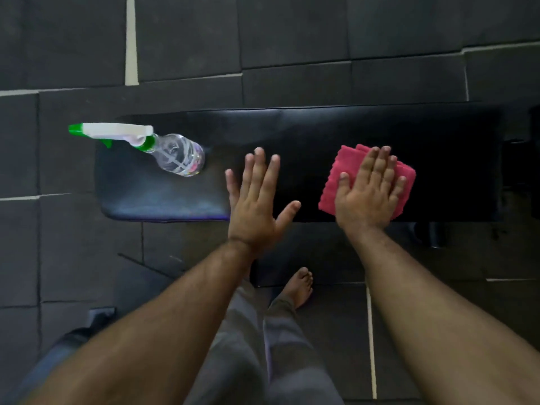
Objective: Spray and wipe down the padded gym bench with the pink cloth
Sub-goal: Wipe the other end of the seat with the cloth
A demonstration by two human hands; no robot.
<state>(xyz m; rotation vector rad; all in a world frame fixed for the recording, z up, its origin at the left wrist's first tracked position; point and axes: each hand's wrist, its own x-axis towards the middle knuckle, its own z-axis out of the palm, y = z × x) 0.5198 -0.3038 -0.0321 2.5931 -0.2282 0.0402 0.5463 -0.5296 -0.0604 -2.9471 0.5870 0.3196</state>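
The black padded bench (306, 133) runs left to right across the middle of the view. A clear spray bottle (178, 153) with a white and green trigger head stands on its left end. My left hand (257, 200) hovers flat over the bench's near edge with fingers spread and nothing in it. The folded pink cloth (333, 185) lies on the bench right of centre. My right hand (371, 188) presses flat on top of the cloth, fingers extended, covering most of it.
Dark rubber floor tiles (292, 30) with pale seams surround the bench. My bare foot (298, 287) and grey trouser legs are below the bench's near edge. A dark frame part (438, 235) shows under the bench at the right.
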